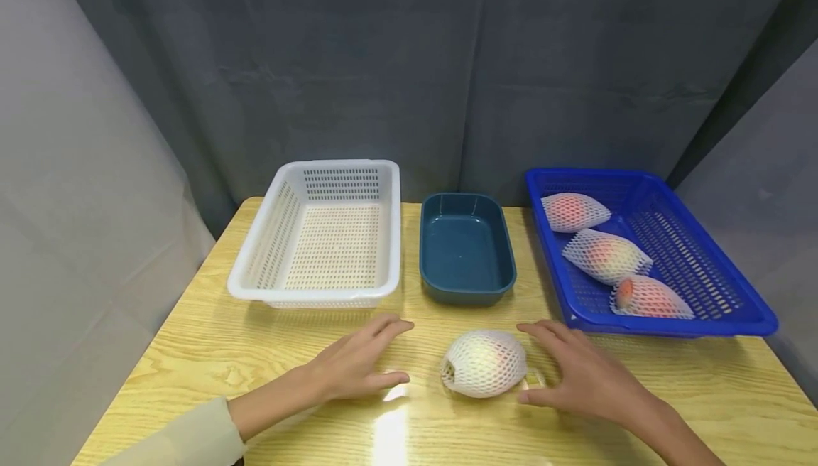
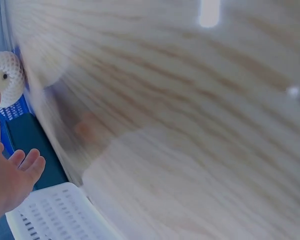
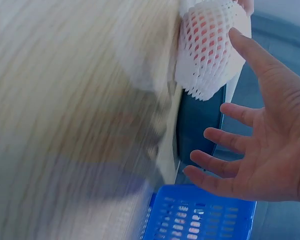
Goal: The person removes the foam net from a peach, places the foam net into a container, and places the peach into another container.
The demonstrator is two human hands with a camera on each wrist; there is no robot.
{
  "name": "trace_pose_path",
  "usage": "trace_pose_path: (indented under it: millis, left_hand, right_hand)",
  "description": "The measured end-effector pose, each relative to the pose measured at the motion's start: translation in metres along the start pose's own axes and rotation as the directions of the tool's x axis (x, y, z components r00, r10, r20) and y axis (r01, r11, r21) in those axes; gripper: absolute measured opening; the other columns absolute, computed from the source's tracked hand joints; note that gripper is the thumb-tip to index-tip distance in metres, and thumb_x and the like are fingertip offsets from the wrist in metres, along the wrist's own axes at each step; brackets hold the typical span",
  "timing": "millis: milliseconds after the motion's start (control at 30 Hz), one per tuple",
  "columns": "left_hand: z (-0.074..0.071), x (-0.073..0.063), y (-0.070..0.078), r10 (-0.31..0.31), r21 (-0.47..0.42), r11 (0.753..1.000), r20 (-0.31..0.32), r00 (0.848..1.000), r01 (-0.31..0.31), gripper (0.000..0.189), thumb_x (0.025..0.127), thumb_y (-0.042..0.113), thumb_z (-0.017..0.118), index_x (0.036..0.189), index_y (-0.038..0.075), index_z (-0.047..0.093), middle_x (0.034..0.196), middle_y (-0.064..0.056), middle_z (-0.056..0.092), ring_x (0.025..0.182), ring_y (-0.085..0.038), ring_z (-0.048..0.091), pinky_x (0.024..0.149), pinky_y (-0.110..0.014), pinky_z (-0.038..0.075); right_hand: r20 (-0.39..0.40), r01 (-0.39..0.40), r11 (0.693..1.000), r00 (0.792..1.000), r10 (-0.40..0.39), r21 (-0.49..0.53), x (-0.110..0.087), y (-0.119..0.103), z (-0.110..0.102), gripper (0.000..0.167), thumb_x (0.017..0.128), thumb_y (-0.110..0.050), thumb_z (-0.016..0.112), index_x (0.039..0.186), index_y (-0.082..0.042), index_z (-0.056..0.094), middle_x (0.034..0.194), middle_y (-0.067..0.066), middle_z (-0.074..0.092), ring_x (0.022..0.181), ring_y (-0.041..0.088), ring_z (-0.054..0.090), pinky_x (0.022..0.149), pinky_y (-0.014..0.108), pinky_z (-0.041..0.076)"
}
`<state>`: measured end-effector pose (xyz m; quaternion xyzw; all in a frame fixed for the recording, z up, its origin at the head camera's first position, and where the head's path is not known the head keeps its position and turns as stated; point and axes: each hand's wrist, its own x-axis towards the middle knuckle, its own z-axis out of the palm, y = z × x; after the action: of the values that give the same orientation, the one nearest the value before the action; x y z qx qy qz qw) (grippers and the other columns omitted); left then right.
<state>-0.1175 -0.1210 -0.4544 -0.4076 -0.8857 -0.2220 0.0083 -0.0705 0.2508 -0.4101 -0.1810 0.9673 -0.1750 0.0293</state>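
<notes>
On the wooden table, a pale yellow and reddish fruit in a white foam net [image 1: 483,363] lies on its side between my two hands. My left hand [image 1: 358,363] is to its left, apart from it, with fingers spread and thumb held away. To its right, my right hand [image 1: 578,374] reaches in with thumb and fingers parted, close to the net's right end. The right wrist view shows the netted fruit [image 3: 210,47] beyond the thumb of the right hand [image 3: 270,135], whose fingers are extended. Neither hand holds anything.
A white slotted basket [image 1: 339,246] stands at the back left and a dark teal tub [image 1: 463,253] in the middle. At the back right, a blue basket [image 1: 696,260] contains three netted fruits [image 1: 607,256]. Dark cloth [image 1: 383,61] hangs behind the table.
</notes>
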Motion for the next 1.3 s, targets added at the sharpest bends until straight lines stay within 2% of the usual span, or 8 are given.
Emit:
trace_pose_path:
  millis: [267,467,767,1000,1167,1300]
  left_hand:
    - [-0.006,-0.014,-0.011,-0.009,0.019,1.0,-0.037,0.999,0.01,0.073,0.089,0.046,0.073,0.147,0.011,0.044,0.142,-0.006,0.048,0.123,-0.019,0.054,0.09,-0.031,0.053]
    - [-0.007,-0.017,-0.012,0.001,0.015,1.0,-0.046,0.999,-0.001,0.073,0.09,0.046,0.072,0.147,0.01,0.045,0.14,-0.005,0.049,0.122,-0.018,0.053,0.092,-0.031,0.052]
    - [-0.004,-0.007,-0.004,-0.003,-0.02,1.0,-0.004,1.0,0.003,0.071,0.092,0.051,0.067,0.149,0.015,0.042,0.143,-0.006,0.047,0.123,-0.02,0.054,0.091,-0.034,0.053]
    - [-0.002,0.002,0.003,0.022,-0.011,1.0,-0.002,1.0,-0.022,0.072,0.093,0.052,0.065,0.149,0.014,0.041,0.142,-0.007,0.047,0.122,-0.019,0.054,0.093,-0.031,0.052]
    - [-0.001,0.01,0.008,0.044,-0.003,0.999,-0.003,0.999,-0.044,0.072,0.092,0.05,0.068,0.149,0.014,0.042,0.141,-0.006,0.049,0.126,-0.019,0.05,0.099,-0.034,0.049]
    - [0.002,0.018,0.014,0.089,-0.02,0.996,-0.008,0.996,-0.089,0.071,0.092,0.047,0.069,0.148,0.014,0.043,0.138,-0.005,0.05,0.124,-0.018,0.051,0.097,-0.031,0.049]
  right_hand:
    - [-0.009,-0.022,0.999,1.0,0.021,-0.033,-0.007,0.011,0.0,0.094,0.066,-0.075,0.076,0.14,-0.021,0.055,0.135,0.011,0.055,0.109,0.04,0.057,0.075,0.061,0.051]
    - [-0.047,0.008,0.999,0.999,-0.01,-0.045,-0.009,0.014,0.003,0.092,0.066,-0.073,0.077,0.139,-0.02,0.056,0.134,0.009,0.056,0.11,0.04,0.058,0.078,0.061,0.051]
    - [-0.036,0.059,0.998,0.998,-0.059,-0.002,0.003,0.0,0.006,0.093,0.066,-0.068,0.081,0.143,-0.025,0.052,0.138,0.008,0.054,0.116,0.04,0.055,0.076,0.063,0.051]
    - [-0.049,0.147,0.989,0.988,-0.145,0.029,0.016,-0.014,0.014,0.096,0.062,-0.058,0.089,0.143,-0.024,0.052,0.138,0.004,0.053,0.12,0.035,0.053,0.084,0.06,0.051]
    - [0.004,0.19,0.98,0.982,-0.191,0.06,0.026,-0.024,0.02,0.098,0.063,-0.055,0.09,0.146,-0.023,0.049,0.141,0.003,0.05,0.123,0.03,0.05,0.087,0.054,0.051]
    - [0.051,0.225,0.966,0.971,-0.233,0.129,0.032,-0.032,0.025,0.097,0.065,-0.046,0.092,0.147,-0.023,0.047,0.141,0.004,0.049,0.123,0.029,0.05,0.088,0.051,0.051]
